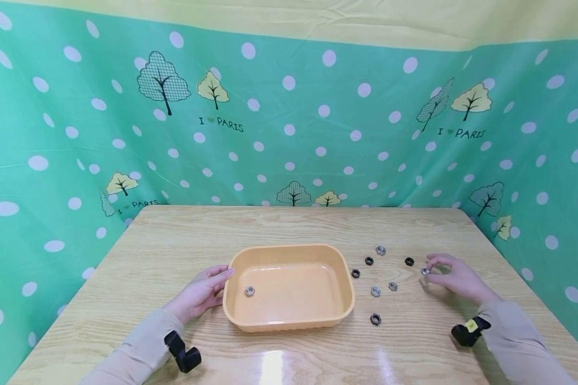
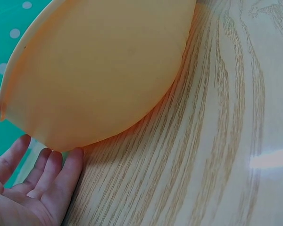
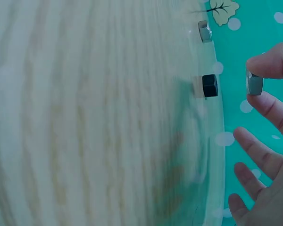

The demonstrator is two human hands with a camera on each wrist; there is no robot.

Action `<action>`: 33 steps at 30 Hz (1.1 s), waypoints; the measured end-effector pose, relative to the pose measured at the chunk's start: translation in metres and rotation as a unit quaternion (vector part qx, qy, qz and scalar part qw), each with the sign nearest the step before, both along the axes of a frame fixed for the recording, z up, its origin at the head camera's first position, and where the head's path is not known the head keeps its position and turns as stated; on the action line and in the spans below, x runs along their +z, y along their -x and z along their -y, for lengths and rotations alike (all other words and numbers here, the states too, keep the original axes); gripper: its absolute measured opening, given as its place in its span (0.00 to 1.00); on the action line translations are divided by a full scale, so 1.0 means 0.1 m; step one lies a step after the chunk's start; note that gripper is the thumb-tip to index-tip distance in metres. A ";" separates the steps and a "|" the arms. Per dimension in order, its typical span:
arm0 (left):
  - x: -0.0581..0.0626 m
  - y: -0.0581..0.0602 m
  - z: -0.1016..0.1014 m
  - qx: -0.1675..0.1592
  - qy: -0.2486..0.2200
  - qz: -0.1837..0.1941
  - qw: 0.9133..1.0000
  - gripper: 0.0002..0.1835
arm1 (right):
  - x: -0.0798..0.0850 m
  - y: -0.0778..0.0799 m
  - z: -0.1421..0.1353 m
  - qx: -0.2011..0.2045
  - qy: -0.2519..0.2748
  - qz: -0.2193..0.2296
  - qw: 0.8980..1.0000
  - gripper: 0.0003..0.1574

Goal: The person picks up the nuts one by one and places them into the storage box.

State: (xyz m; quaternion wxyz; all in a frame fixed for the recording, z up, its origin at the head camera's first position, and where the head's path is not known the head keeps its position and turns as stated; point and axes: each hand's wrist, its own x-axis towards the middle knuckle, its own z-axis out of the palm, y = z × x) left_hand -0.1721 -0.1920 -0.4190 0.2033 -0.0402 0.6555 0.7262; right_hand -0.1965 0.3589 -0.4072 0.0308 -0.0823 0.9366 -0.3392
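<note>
My left hand (image 1: 202, 291) holds the left end of a light orange plastic basin (image 1: 289, 326), thumb at the rim. In the left wrist view, its fingertips touch the outer wall of the basin (image 2: 108, 84). One silver hex nut (image 1: 249, 291) lies inside, toward the left. Over the right part of the table, my right hand (image 1: 455, 276) pinches another silver hex nut (image 1: 425, 271) between thumb and index finger. The right wrist view shows this nut (image 3: 254, 84) off the table, the other fingers spread. A black hex nut (image 1: 409, 261) lies just left of the right hand.
Between basin and right hand, silver nuts (image 1: 375, 291) and black nuts (image 1: 375, 319) lie scattered on the wooden table (image 1: 183, 230). One black nut (image 1: 356, 273) sits close beside the basin's right wall. A green dotted curtain (image 1: 289, 149) hangs behind the table and along its sides.
</note>
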 end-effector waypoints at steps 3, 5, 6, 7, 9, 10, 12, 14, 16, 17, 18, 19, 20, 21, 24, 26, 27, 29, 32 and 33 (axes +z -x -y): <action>0.00 0.00 0.00 0.002 -0.003 0.001 1.000 0.30 | 0.02 0.01 0.02 0.006 0.004 -0.005 1.000 0.12; -0.01 0.00 0.00 0.003 -0.003 0.000 1.000 0.30 | 0.04 0.03 0.03 0.011 0.006 -0.011 1.000 0.12; -0.01 0.00 0.00 0.003 -0.003 0.000 1.000 0.30 | 0.05 0.03 0.04 0.013 0.005 -0.014 1.000 0.12; -0.01 0.00 -0.01 0.004 -0.002 0.000 1.000 0.30 | 0.07 0.03 0.05 0.013 0.002 -0.017 1.000 0.11; -0.02 0.00 -0.01 0.006 0.000 0.000 1.000 0.30 | 0.10 0.05 0.07 0.015 0.003 -0.020 1.000 0.11; -0.02 0.00 -0.01 0.007 0.001 0.000 1.000 0.30 | 0.11 0.05 0.08 0.017 0.003 -0.022 1.000 0.11; -0.02 0.00 -0.01 0.008 0.001 0.000 1.000 0.29 | 0.15 0.06 0.11 0.021 0.004 -0.029 0.999 0.10; -0.02 0.00 -0.01 0.008 0.000 0.000 1.000 0.28 | 0.18 0.08 0.14 0.025 0.007 -0.034 0.999 0.09; -0.02 0.00 0.00 0.008 -0.001 0.000 1.000 0.28 | 0.21 0.10 0.16 0.029 0.006 -0.039 0.999 0.09; -0.02 0.00 0.00 0.008 -0.001 0.000 1.000 0.28 | 0.23 0.11 0.17 0.030 0.005 -0.040 0.999 0.09; -0.02 0.00 -0.01 0.008 0.000 0.000 1.000 0.28 | 0.24 0.12 0.18 0.033 0.004 -0.041 0.999 0.08; -0.03 0.00 0.00 0.007 0.001 -0.001 1.000 0.29 | 0.25 0.12 0.19 0.033 0.002 -0.039 0.999 0.09; -0.03 0.00 0.00 0.007 0.003 -0.001 1.000 0.29 | 0.26 0.13 0.21 0.035 0.002 -0.038 0.999 0.09; -0.03 0.01 -0.01 0.006 0.005 -0.002 1.000 0.30 | 0.27 0.13 0.22 0.037 0.003 -0.037 0.999 0.09; -0.03 0.01 -0.01 0.006 0.010 -0.002 1.000 0.31 | 0.29 0.14 0.26 0.044 0.003 -0.042 0.998 0.09; -0.03 0.01 0.00 0.007 0.010 -0.002 1.000 0.31 | 0.29 0.15 0.30 0.048 0.003 -0.046 0.998 0.08; -0.03 0.01 0.00 0.007 0.010 -0.002 1.000 0.31 | 0.30 0.15 0.32 0.050 0.001 -0.048 0.998 0.08; -0.04 0.01 0.00 0.006 0.009 -0.003 1.000 0.31 | 0.31 0.16 0.36 0.054 -0.003 -0.055 0.997 0.07; -0.04 0.01 0.01 0.007 0.006 -0.003 1.000 0.31 | 0.33 0.18 0.43 0.060 -0.007 -0.060 0.996 0.06; -0.04 0.01 0.01 0.007 0.005 -0.003 1.000 0.31 | 0.34 0.19 0.45 0.063 -0.008 -0.061 0.996 0.06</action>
